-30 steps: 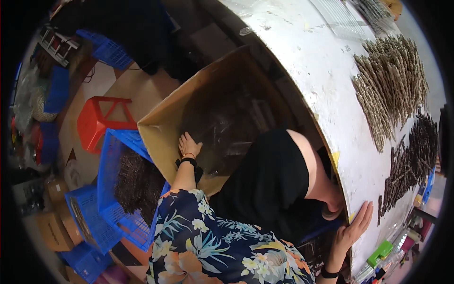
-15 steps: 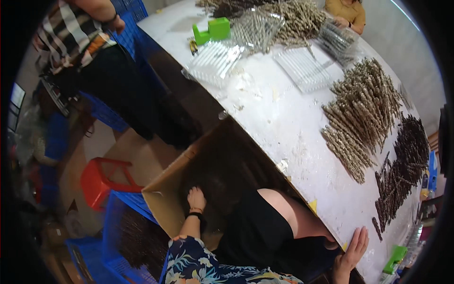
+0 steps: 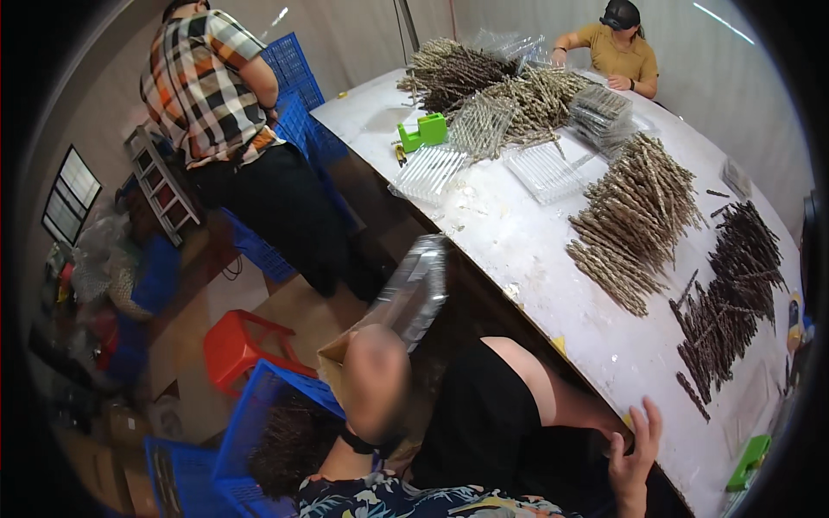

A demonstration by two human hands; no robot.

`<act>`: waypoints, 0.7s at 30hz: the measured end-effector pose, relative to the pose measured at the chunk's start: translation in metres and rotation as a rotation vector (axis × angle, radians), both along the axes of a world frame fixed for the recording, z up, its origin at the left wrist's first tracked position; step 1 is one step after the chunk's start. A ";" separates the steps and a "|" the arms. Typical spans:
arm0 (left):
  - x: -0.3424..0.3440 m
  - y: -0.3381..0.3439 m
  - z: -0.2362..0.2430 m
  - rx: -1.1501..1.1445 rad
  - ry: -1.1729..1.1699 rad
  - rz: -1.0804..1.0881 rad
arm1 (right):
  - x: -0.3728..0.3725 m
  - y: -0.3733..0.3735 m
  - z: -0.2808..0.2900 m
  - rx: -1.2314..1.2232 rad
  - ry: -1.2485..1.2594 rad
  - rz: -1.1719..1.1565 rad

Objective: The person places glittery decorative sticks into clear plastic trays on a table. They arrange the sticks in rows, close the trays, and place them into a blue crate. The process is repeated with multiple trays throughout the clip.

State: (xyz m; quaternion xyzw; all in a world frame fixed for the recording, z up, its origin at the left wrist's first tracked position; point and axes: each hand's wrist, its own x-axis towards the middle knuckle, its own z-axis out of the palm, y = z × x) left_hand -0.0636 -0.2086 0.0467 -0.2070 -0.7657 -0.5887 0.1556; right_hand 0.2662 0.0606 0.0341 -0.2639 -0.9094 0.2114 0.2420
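The clear tray (image 3: pixel 423 281) beyond blurred left fingers (image 3: pixel 377 344) — apparently gripping it — looked light, crushable, best edge-held; right fingers (image 3: pixel 654 425) were spread.

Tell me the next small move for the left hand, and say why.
Probably lift the clear plastic tray over the white table: the blurred left hand seems to grip it above the cardboard box, beside the table's edge, where a bare stretch lies close by. The right hand, at that edge, holds nothing.
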 end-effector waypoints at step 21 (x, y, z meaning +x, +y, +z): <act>0.141 0.134 0.024 -0.212 0.951 -0.996 | 0.015 -0.009 0.033 -1.137 0.691 0.031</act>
